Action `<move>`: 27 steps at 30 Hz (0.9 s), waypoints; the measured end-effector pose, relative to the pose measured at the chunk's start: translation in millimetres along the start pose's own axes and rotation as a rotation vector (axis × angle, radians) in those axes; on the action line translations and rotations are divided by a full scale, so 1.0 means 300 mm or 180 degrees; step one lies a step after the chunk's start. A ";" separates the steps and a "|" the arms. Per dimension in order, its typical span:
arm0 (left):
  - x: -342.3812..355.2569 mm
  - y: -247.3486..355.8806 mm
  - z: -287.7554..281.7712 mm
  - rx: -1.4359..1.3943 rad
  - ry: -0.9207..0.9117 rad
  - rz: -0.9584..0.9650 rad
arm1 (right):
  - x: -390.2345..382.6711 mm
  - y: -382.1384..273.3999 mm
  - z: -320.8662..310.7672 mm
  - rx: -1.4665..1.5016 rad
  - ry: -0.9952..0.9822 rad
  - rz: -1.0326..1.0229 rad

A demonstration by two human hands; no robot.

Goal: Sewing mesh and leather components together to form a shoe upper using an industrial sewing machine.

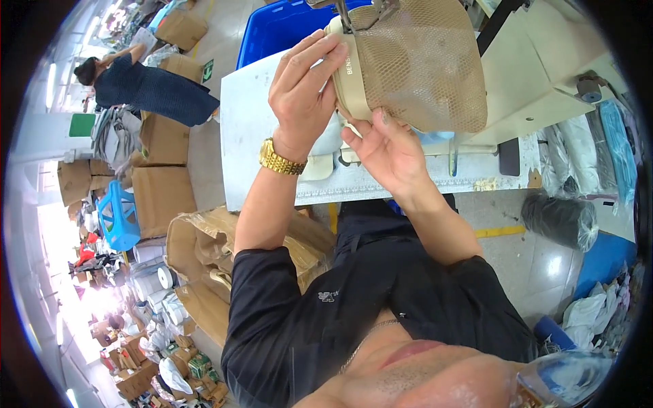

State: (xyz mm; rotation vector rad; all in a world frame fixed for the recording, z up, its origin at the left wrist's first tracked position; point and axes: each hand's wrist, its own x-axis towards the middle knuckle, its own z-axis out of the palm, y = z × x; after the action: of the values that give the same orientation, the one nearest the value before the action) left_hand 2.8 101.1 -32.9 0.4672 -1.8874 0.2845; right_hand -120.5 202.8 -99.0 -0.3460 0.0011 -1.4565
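Note:
A tan mesh fabric piece (425,68) with a smooth beige band (350,78) along its left side is at the presser foot (347,26) of a sewing machine (544,68). My left hand (306,85) grips the band's upper left edge, fingers close together and bent over it near the foot. Lower down, my right hand (391,146) has the band's bottom corner between thumb and fingers; some of those fingertips are hidden behind the fabric. The needle's contact with the band is too small to make out. A gold watch (280,160) circles my left wrist.
The white worktable (248,129) carries a ruler strip along its front edge. Behind it stands a blue bin (262,34). An opened cardboard box (197,251) sits left of my body. Wrapped fabric bundles (561,219) lie at right. Another person (146,92) stands far left among cartons.

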 end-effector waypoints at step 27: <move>-0.031 -0.011 -0.011 0.0101 -0.0093 0.0404 | -0.056 -0.341 0.113 -0.5426 0.0507 -0.1566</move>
State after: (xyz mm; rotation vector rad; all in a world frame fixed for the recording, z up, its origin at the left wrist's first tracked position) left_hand 10.0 101.2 -40.5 0.3751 -1.9470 0.3940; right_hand -214.9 219.2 -46.6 -1.6706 1.4247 -1.6320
